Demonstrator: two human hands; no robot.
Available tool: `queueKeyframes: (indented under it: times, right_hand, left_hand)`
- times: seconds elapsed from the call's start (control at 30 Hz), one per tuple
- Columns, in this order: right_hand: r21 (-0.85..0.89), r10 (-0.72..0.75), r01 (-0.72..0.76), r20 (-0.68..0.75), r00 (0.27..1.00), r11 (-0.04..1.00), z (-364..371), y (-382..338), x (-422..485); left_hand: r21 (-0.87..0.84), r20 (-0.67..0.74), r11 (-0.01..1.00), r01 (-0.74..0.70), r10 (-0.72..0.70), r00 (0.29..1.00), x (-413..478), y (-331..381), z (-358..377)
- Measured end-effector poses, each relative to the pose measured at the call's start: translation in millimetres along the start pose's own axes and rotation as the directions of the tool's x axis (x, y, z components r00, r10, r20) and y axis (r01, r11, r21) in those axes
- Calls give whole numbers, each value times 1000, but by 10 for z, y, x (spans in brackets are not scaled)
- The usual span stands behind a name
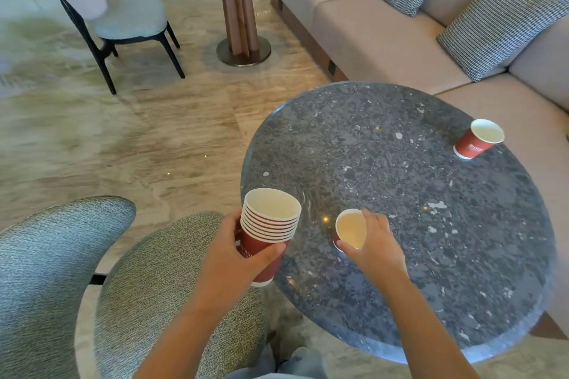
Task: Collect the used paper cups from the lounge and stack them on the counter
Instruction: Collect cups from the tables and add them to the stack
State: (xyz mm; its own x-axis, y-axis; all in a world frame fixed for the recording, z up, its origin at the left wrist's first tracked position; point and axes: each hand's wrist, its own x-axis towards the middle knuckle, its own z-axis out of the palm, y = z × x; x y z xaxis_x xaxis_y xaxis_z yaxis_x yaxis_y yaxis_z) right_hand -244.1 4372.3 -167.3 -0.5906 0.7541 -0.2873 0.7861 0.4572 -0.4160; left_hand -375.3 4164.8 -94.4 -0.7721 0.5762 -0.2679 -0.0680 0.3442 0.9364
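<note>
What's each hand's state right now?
Left hand: holds the stack of red paper cups.
Right hand: grips a single paper cup by its rim.

A round speckled stone table (pixel 415 181) stands on veined marble floor (pixel 147 138) beside a beige sofa (pixel 378 37) (two checked cushions (pixel 498 24)).

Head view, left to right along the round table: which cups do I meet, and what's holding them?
First the stack of cups, held by the left hand → single cup, gripped at its rim by the right hand → lone cup standing free near the table's far right edge.
</note>
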Motion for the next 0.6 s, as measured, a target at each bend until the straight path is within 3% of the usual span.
queueKeyframes:
  times: [0.23, 0.43, 0.6]
  right_hand:
    - [118, 21, -17, -26, 999, 993, -85, 19, -137]
    - [326, -19, 83, -194, 981, 942, -403, 29, -389]
    - [534, 82, 99, -305, 949, 840, -695, 26, -640]
  left_hand:
    - [74, 57, 997, -28, 23, 998, 0, -14, 23]
    - [200, 139, 970, -138, 111, 984, 28, -31, 96]
    - [319, 222, 919, -233, 167, 961, 13, -8, 200]
